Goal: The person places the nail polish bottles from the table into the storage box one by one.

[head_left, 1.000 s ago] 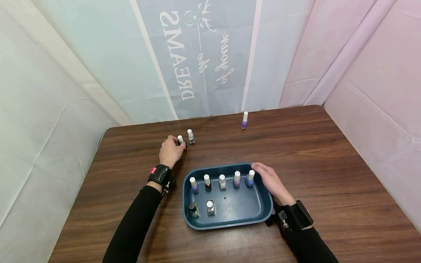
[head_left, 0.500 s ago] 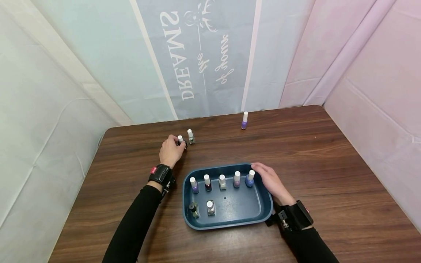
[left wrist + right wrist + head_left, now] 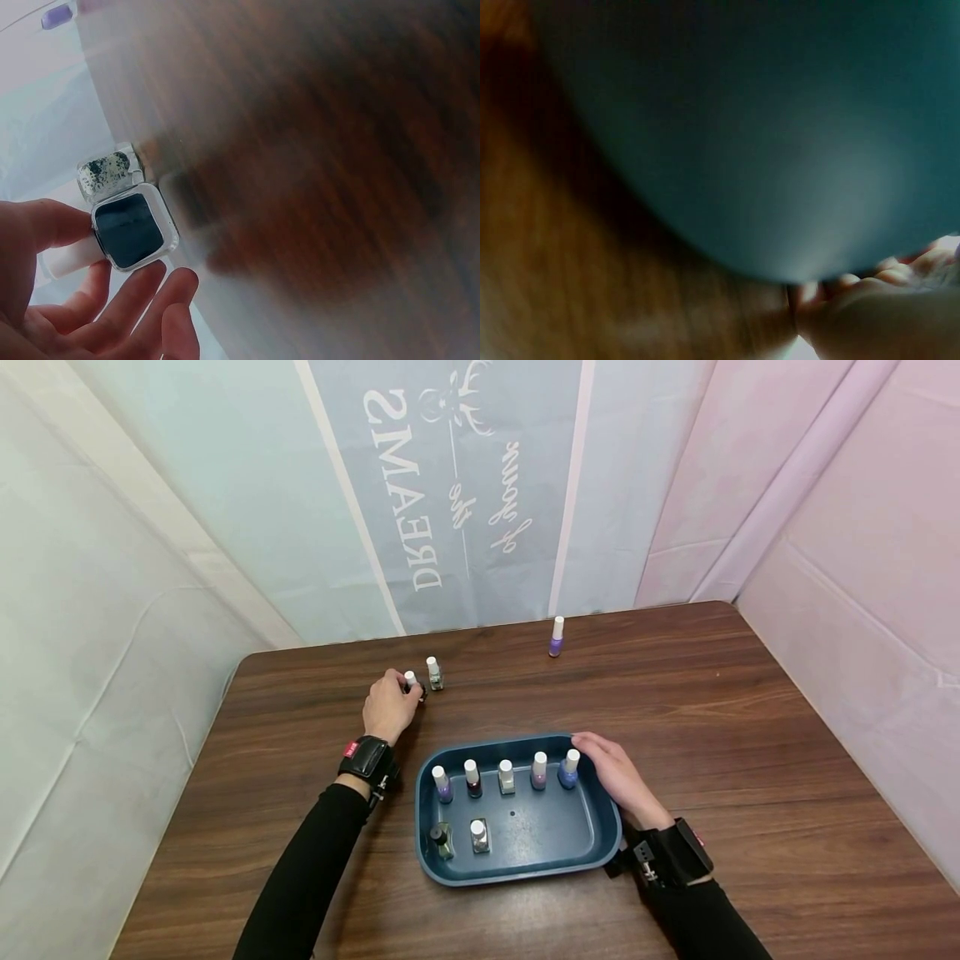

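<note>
My left hand (image 3: 387, 703) pinches a nail polish bottle (image 3: 130, 231) with dark polish and a white cap, near the table's back left. The left wrist view shows the thumb on one side and the fingers on the other. Right beside it stands a clear nail polish bottle with dark flecks (image 3: 105, 174). My right hand (image 3: 618, 777) holds the far right corner of a blue tray (image 3: 517, 874), fingertips at its rim. In the right wrist view, the tray's outer wall (image 3: 780, 150) fills most of the picture, with fingers against it.
Several nail polish bottles stand in the tray, including a blue one (image 3: 568, 770) and a black-capped one (image 3: 441, 841). A purple nail polish bottle (image 3: 556, 637) stands at the table's back edge. Fabric curtains (image 3: 247, 510) hang around the wooden table (image 3: 750, 760).
</note>
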A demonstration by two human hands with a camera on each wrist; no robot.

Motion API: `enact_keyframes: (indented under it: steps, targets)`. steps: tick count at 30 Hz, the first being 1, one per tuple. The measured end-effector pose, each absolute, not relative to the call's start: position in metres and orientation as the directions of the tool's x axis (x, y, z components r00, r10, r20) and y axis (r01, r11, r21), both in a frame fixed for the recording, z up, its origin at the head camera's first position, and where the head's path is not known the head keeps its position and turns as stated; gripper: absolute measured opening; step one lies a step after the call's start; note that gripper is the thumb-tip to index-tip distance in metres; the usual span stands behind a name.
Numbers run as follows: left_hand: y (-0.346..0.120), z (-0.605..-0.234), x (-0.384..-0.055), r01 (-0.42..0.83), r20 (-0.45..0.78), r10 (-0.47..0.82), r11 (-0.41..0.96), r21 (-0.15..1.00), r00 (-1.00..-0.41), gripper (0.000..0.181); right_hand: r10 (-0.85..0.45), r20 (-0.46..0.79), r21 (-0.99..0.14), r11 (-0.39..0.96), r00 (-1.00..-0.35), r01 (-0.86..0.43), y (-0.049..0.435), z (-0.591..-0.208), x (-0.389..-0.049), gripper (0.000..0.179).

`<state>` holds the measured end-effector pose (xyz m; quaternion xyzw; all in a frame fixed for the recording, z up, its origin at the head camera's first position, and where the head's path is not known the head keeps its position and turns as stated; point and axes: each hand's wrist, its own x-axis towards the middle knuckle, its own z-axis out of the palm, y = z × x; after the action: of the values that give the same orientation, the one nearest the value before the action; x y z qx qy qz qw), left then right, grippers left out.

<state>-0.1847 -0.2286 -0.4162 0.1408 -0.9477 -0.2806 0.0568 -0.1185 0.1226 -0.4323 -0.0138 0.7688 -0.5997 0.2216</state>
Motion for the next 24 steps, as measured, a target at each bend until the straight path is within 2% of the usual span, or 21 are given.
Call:
enact_keyframes:
  steps: [24]
  targets:
    - [-0.2282, -0.4152, -0.1824, -0.235, 0.05, -0.305, 0.819, 0.524, -0.951, 0.027, -0.283, -0.307, -0.934, 0.271, -0.909, 0.231, 0.1225, -0.4337, -0.1182, 0.054]
